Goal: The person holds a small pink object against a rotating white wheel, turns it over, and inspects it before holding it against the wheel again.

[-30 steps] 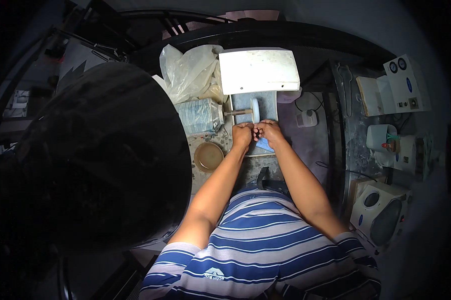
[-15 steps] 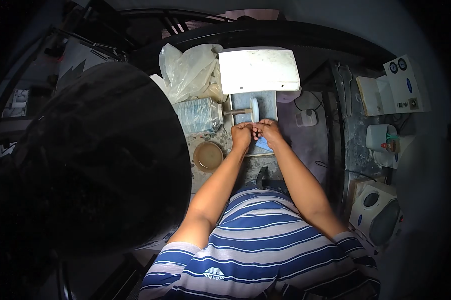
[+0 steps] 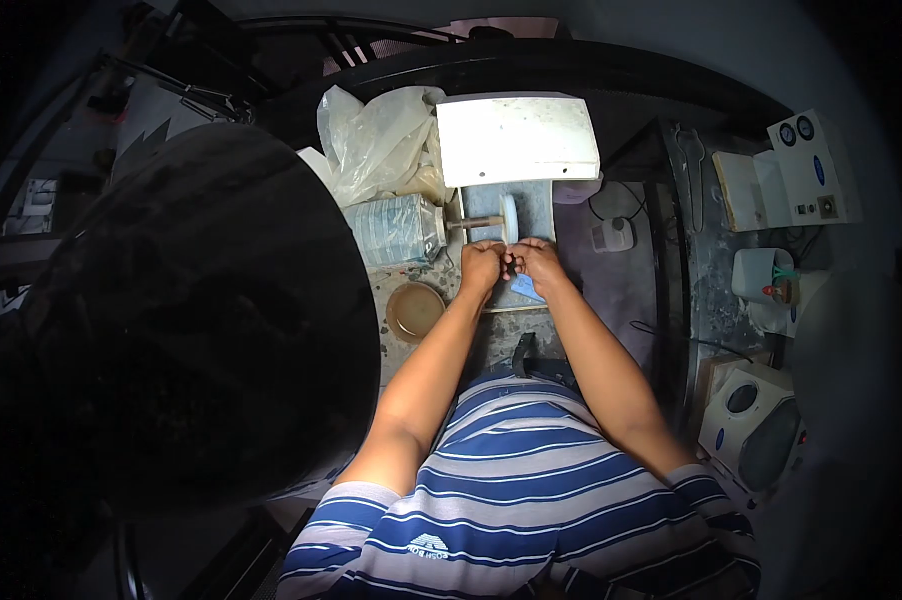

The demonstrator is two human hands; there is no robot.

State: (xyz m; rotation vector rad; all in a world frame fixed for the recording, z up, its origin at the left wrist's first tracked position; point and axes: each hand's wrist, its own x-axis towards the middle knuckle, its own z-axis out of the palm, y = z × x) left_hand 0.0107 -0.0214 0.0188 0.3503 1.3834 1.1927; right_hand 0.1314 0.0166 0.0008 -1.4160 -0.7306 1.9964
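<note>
My left hand [image 3: 483,268] and my right hand [image 3: 538,265] meet at the lower edge of a pale polishing wheel [image 3: 510,218]. Both are closed, their fingertips pinched together around something too small to make out. The wheel sits on a spindle [image 3: 479,223] that comes out of a motor [image 3: 401,230] wrapped in bluish plastic. Under the wheel lies a grey tray [image 3: 539,203], and a blue piece [image 3: 527,288] rests in it just below my right hand.
A brown bowl [image 3: 416,312] of cloudy liquid stands left of my left forearm. A white hood panel [image 3: 517,140] overhangs the tray, beside a crumpled plastic bag [image 3: 376,145]. A large black round shape [image 3: 191,320] blocks the left. White machines [image 3: 816,170] stand at right.
My left hand has shifted very slightly up and to the left. Both hands stay pinched at the wheel's lower edge.
</note>
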